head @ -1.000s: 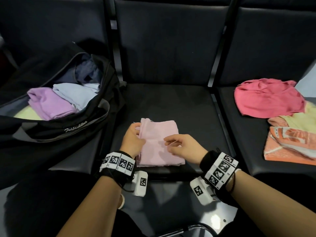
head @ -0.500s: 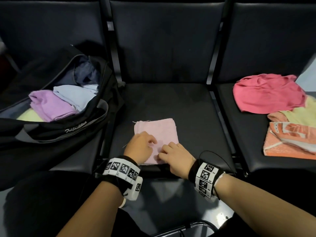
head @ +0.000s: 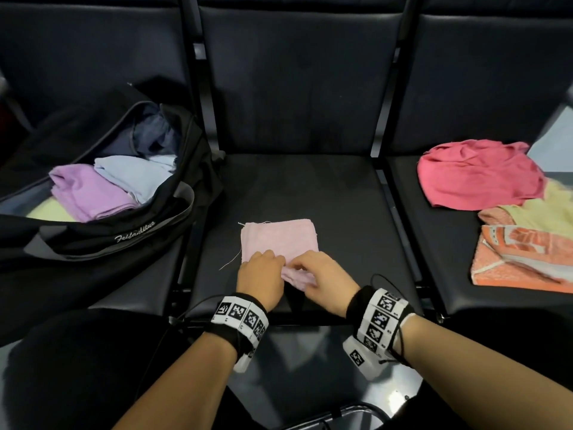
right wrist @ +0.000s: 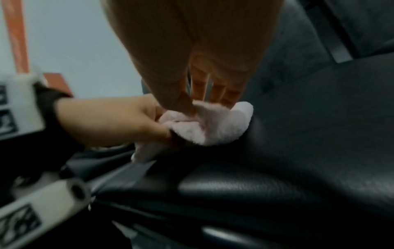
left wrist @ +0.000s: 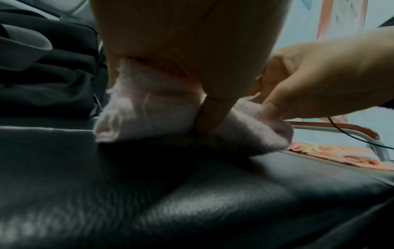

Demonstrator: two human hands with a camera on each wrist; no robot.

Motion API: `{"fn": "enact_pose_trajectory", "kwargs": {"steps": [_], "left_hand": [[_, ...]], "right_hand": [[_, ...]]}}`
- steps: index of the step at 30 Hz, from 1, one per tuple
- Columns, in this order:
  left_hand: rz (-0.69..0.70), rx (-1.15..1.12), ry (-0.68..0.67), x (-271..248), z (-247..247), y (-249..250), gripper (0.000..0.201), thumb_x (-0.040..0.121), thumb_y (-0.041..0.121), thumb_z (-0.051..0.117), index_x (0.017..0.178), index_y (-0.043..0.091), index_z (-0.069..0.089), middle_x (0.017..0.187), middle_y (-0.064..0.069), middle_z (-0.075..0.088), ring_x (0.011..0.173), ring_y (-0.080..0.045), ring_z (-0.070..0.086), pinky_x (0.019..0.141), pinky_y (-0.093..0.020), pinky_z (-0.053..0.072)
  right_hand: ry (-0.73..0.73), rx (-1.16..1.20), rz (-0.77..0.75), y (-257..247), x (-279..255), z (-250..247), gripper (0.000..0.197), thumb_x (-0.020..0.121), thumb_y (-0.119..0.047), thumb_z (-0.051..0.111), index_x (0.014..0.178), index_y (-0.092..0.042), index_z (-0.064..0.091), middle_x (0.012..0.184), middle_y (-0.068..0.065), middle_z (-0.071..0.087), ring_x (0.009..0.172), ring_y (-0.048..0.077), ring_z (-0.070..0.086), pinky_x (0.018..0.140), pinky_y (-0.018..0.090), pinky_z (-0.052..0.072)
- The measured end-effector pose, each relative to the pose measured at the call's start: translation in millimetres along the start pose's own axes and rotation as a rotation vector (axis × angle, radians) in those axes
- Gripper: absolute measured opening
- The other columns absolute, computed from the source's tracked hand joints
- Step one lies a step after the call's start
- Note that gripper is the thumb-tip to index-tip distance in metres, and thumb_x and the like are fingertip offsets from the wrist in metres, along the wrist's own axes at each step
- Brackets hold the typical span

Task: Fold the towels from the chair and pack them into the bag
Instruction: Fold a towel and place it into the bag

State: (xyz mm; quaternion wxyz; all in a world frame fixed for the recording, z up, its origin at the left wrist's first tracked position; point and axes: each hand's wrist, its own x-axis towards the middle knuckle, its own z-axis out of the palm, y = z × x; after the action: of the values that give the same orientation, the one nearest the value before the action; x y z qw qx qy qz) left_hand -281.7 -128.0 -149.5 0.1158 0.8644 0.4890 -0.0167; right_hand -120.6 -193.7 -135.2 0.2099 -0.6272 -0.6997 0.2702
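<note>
Two hands (head: 259,276) (head: 325,279) pinching one pink towel (head: 279,240), one bag (head: 102,240)

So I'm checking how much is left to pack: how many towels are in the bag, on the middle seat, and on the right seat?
In the black bag: 3
On the middle seat, in both hands: 1
On the right seat: 3
Total: 7

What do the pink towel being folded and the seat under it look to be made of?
Pink towel: soft terry-like cloth, matte and fuzzy, with loose threads at its edge. Seat: probably black leather or vinyl, with a grained surface and dull sheen in the wrist views.
</note>
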Motion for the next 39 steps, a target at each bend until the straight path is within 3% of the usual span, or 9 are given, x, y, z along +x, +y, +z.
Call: {"fn": "enact_pose_trajectory", "kwargs": {"steps": [5, 11, 14, 17, 20, 23, 25, 35, 39], "left_hand": [[-0.004, -0.051, 0.013, 2, -3, -6, 0.021, 0.092, 0.016, 0.045, 0.103, 0.021, 0.062, 0.104, -0.001, 0.062, 0.102, -0.024, 0.058, 0.081, -0.037, 0.049], [-0.05, -0.033, 0.062, 2, -5, -25, 0.03, 0.08, 0.009, 0.056, 0.101, 0.028, 0.066, 0.099, 0.005, 0.065, 0.106, -0.02, 0.055, 0.084, -0.033, 0.034], [-0.062, -0.169, 0.032, 4, -11, -34, 0.027, 0.078, 0.01, 0.057, 0.097, 0.025, 0.068, 0.095, 0.003, 0.068, 0.099, -0.023, 0.06, 0.082, -0.034, 0.04], [-0.118, -0.467, -0.015, 4, -19, -40, 0.011, 0.074, 0.017, 0.064, 0.084, 0.021, 0.067, 0.08, -0.002, 0.069, 0.08, -0.025, 0.064, 0.071, -0.034, 0.052], [-0.156, -0.67, 0.002, 8, -18, -46, 0.017, 0.073, 0.019, 0.075, 0.069, 0.016, 0.059, 0.066, -0.003, 0.061, 0.065, -0.019, 0.054, 0.06, -0.032, 0.043], [-0.191, -0.856, -0.034, 12, -14, -50, 0.024, 0.08, 0.013, 0.078, 0.078, -0.005, 0.062, 0.074, -0.021, 0.063, 0.071, -0.017, 0.051, 0.066, -0.039, 0.045], [-0.205, -0.942, -0.062, 13, -10, -52, 0.025, 0.083, 0.009, 0.076, 0.084, -0.011, 0.061, 0.074, -0.016, 0.059, 0.074, -0.018, 0.049, 0.069, -0.036, 0.041], [-0.307, -0.911, 0.031, 23, -1, -54, 0.013, 0.089, 0.016, 0.069, 0.087, 0.005, 0.063, 0.077, -0.005, 0.063, 0.072, -0.02, 0.058, 0.068, -0.041, 0.05], [-0.338, -0.826, 0.072, 26, 6, -51, 0.012, 0.088, 0.018, 0.067, 0.079, 0.016, 0.06, 0.072, 0.002, 0.061, 0.071, -0.019, 0.056, 0.064, -0.03, 0.042]], "right_hand": [[-0.048, -0.358, -0.012, 4, 1, 13, 0.055, 0.077, -0.008, 0.058, 0.13, -0.019, 0.054, 0.123, 0.0, 0.056, 0.114, 0.023, 0.05, 0.092, 0.035, 0.042], [0.068, -0.104, 0.186, 16, 9, -5, 0.025, 0.084, -0.008, 0.053, 0.105, -0.015, 0.065, 0.102, 0.004, 0.068, 0.097, 0.027, 0.062, 0.086, 0.038, 0.049], [0.139, 0.038, 0.208, 25, 8, -18, 0.008, 0.084, -0.011, 0.056, 0.087, -0.015, 0.061, 0.083, 0.0, 0.067, 0.079, 0.022, 0.062, 0.077, 0.042, 0.052], [0.15, 0.178, 0.211, 37, 3, -29, 0.015, 0.083, -0.015, 0.061, 0.083, -0.03, 0.063, 0.081, -0.008, 0.069, 0.077, 0.012, 0.063, 0.073, 0.032, 0.053], [0.155, 0.249, 0.22, 49, -1, -35, 0.025, 0.083, -0.015, 0.066, 0.078, -0.039, 0.061, 0.08, -0.011, 0.069, 0.073, 0.004, 0.062, 0.07, 0.023, 0.049], [0.187, 0.337, 0.231, 58, -1, -39, 0.018, 0.085, -0.014, 0.071, 0.086, -0.031, 0.064, 0.086, -0.003, 0.071, 0.08, 0.013, 0.065, 0.075, 0.03, 0.051], [0.189, 0.358, 0.22, 62, 1, -39, 0.016, 0.087, -0.016, 0.072, 0.089, -0.03, 0.064, 0.088, -0.001, 0.07, 0.083, 0.015, 0.064, 0.078, 0.032, 0.05], [0.248, 0.237, 0.299, 64, 30, -22, 0.016, 0.088, -0.025, 0.067, 0.102, -0.031, 0.064, 0.095, -0.01, 0.067, 0.093, 0.012, 0.062, 0.08, 0.022, 0.045], [0.15, 0.048, 0.403, 70, 41, -16, 0.045, 0.091, -0.032, 0.064, 0.134, -0.028, 0.053, 0.114, 0.0, 0.058, 0.107, 0.02, 0.058, 0.097, 0.029, 0.044]]}}
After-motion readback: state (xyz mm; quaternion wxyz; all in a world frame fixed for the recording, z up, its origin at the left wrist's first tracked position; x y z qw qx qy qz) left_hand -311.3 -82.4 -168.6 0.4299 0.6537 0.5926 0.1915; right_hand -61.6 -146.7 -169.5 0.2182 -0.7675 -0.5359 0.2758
